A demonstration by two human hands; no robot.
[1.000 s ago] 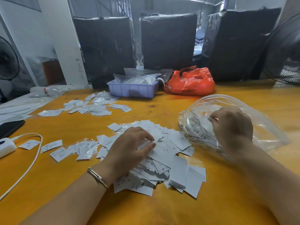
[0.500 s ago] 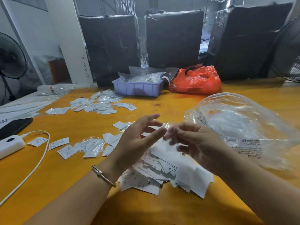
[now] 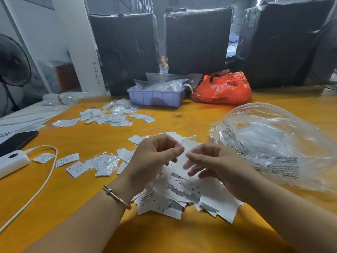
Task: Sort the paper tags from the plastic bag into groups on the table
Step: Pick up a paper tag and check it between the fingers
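Left grip (image 3: 155, 157) pinching a clear sleeve (image 3: 187, 145), right grip (image 3: 217, 165) loose, above tag pile (image 3: 182, 196) beside plastic bag (image 3: 273, 143)

Warehouse packing area, black-wrapped bales (image 3: 197, 41), orange worktable (image 3: 91, 189), standing fan (image 3: 12, 61)

free: bare table (image 3: 63, 207) front-left | blocked: plastic bag (image 3: 277, 143) right, cable (image 3: 45, 176) left

Orange table (image 3: 73, 207); three black-wrapped blocks (image 3: 197, 41) behind; white pillar (image 3: 78, 42) left; fans (image 3: 12, 61) at edges.
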